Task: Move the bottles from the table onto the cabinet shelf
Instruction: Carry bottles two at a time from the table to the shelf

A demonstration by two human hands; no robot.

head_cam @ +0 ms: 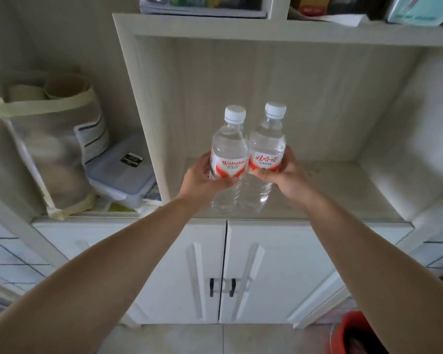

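Over the cabinet shelf (330, 190), each grip clasps one bottle: left hand (202, 180) the left bottle (228, 159), right hand (284, 175) the right bottle (265, 154) at three o'clock; touching, they could topple on release.

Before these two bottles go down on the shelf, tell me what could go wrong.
1. The left bottle and right bottle are pressed side by side; releasing one could nudge the other over.
2. Both are tall and narrow, held near the front edge of the cabinet shelf; a tip could send them to the floor.
3. The left hand and right hand grip at the labels, so the bottoms may land tilted.
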